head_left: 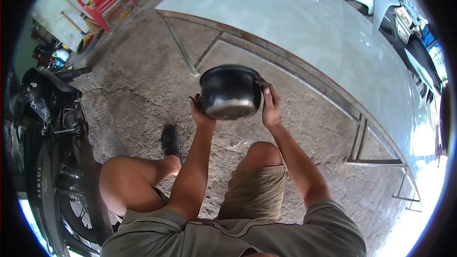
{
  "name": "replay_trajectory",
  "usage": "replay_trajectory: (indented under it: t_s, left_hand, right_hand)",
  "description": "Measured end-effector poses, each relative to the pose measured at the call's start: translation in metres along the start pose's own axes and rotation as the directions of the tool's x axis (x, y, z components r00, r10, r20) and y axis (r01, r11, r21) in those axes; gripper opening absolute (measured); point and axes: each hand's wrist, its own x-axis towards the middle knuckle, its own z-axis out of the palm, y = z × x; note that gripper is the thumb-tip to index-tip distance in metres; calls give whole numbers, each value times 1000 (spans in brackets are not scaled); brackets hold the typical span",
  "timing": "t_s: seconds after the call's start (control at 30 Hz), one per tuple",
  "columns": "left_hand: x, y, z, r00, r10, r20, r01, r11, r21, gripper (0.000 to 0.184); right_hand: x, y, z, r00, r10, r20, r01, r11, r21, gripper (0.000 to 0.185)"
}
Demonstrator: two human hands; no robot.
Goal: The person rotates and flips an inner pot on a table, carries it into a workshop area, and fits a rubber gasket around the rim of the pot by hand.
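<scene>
A dark, round metal pot is held up in front of me over the concrete floor, tilted so that its worn, shiny lower side shows. My left hand grips it low on the left side, with its fingers partly hidden behind the pot. On the right side, my right hand is pressed against the wall of the pot, its fingers near the rim. The inside of the pot is out of sight.
A long table with a pale top and metal legs runs from the top to the right. A motorcycle stands at left, another at upper right. A red chair and brooms are at upper left.
</scene>
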Motion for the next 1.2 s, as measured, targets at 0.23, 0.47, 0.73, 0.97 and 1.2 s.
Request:
replay_trajectory:
  t_s: [0.23,0.47,0.73,0.97,1.2]
  left_hand:
    - [-4,56,5,998,46,-35,-45,998,39,58]
    - [-1,119,5,977,113,181,-121,992,35,59]
    - [-45,200,152,924,94,372,-219,925,310,72]
    - [-67,249,273,951,-89,295,-212,504,837,86]
    - [-87,238,380,827,-490,276,-9,480,877,88]
  right_hand:
    - [26,-10,51,666,689,285,-732,677,76,84]
    - [23,-68,78,550,739,388,-794,607,-30,79]
    - [44,-166,71,544,599,588,-796,589,137,65]
    - [52,-238,58,820,449,356,-572,673,468,54]
    - [94,-267,1,978,-28,206,-83,856,511,65]
